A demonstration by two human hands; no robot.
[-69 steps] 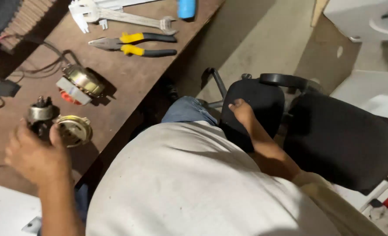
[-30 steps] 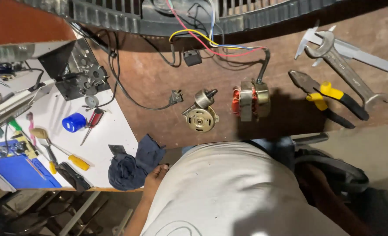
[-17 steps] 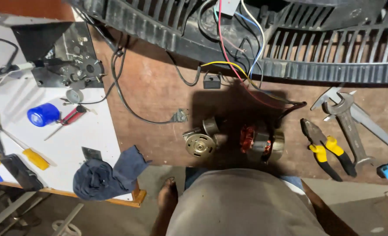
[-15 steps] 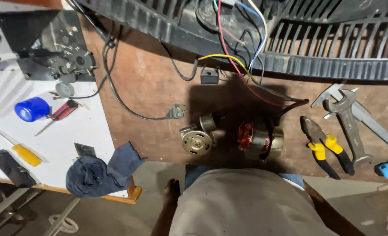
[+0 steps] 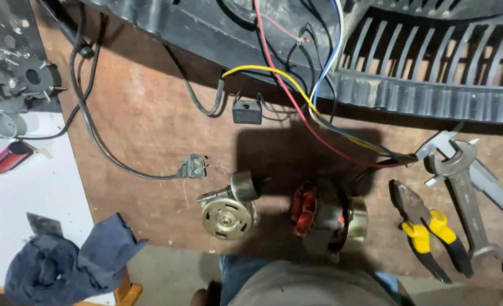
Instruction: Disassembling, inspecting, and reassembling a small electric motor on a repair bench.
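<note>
Neither of the person's hands shows in the head view, so I cannot tell whether they are open, closed or holding anything. All I see of the person is a grey shirt and a strip of blue jeans at the bottom edge.

Straight in front of that, on the brown wooden bench, lie two motor pieces. One is a round brass-coloured end cap with a short shaft and a small metal cup just behind it, touching. The other, just to the right and apart from it, is the motor stator, showing copper-red windings inside a metal shell. Coloured wires run from it up to the black slatted housing at the back: I count one red, one yellow, one blue.

One small black capacitor block sits under the housing. One black power cord ends in a two-pin plug, lying left of the end cap.

To the right lie one pair of pliers with yellow-and-black handles and one open-ended spanner beside them, with a calliper partly under it.

On the left, one dark blue rag is bunched on a white board, near one red-handled tool.
</note>
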